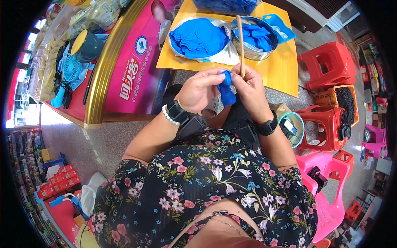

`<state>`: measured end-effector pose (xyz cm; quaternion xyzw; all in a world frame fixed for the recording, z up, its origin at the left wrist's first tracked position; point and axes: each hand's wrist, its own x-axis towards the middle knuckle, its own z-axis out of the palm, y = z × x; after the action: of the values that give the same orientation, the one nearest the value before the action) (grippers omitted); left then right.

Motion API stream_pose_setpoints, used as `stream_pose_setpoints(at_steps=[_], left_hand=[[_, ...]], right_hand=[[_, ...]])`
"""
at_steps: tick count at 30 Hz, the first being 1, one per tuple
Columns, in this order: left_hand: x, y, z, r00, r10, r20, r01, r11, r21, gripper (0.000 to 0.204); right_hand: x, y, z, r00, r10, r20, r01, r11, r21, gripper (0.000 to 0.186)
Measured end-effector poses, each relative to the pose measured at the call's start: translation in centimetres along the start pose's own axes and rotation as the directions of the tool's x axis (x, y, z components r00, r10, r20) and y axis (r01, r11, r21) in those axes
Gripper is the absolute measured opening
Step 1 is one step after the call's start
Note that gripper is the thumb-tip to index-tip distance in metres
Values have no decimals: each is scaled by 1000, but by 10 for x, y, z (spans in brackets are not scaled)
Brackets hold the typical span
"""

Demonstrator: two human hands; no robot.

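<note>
Between my two hands hangs a small piece of thin bright-blue material [227, 95], bunched at its top and loose below. My left hand [199, 89] pinches its upper edge from the left. My right hand [251, 87] grips the other side at the fingertips and also holds a pale wooden stick [240, 39], which points up and away from me. Just beyond the hands, a white plate [173, 48] bears a heap of flat blue pieces [200, 38]. Right of it stands a round tin [258, 55] with crumpled blue pieces [257, 36] inside.
The yellow tabletop [285, 76] also carries a clear box [225, 5] of blue material and a blue basket [281, 27]. A gold-edged pink counter [124, 82] stands left. Right are red stools [326, 64], a teal-rimmed bucket [301, 134] and a pink chair [331, 202].
</note>
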<state>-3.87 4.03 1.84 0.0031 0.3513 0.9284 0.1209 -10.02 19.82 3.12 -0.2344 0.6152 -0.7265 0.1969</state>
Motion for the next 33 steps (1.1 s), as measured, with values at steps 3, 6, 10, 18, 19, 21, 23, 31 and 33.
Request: stream_pose_setpoints(at_steps=[3,6,10,18,19,21,23,31,33], left_hand=[[3,3,-2,999,47,14,-46,998,-39,30],[2,5,7,982,58,-178,-51,998,39,25],[2,8,7,976,117,-181,-100,990,103,22],[2,3,12,942,299,-156,-163,809,564,14],[2,2,11,941,299,-156,-163,809,565,14],[3,-2,8,885,443,-145,-215,664,717,12],[3,-1,9,896,416,-155,-197,686,700,13],[0,16,14,981,72,-179,-39,983,182,9],[0,17,11,980,79,-182,-13,941,338,5]], right_hand=[[0,-1,3,999,19,-48,-16,998,56,10],[-2,-9,-1,997,44,-70,-35,991,127,12],[-1,-24,1,985,137,101,-144,988,58,18],[-4,-13,-2,978,181,107,-194,973,123,12],[-4,-12,-1,984,154,86,-165,978,132,11],[-4,-8,-3,985,149,83,-161,972,173,11],[-4,-2,-4,987,144,76,-157,964,214,11],[-5,-10,0,985,153,76,-164,975,150,12],[-4,-5,-7,972,201,118,-224,947,232,12]])
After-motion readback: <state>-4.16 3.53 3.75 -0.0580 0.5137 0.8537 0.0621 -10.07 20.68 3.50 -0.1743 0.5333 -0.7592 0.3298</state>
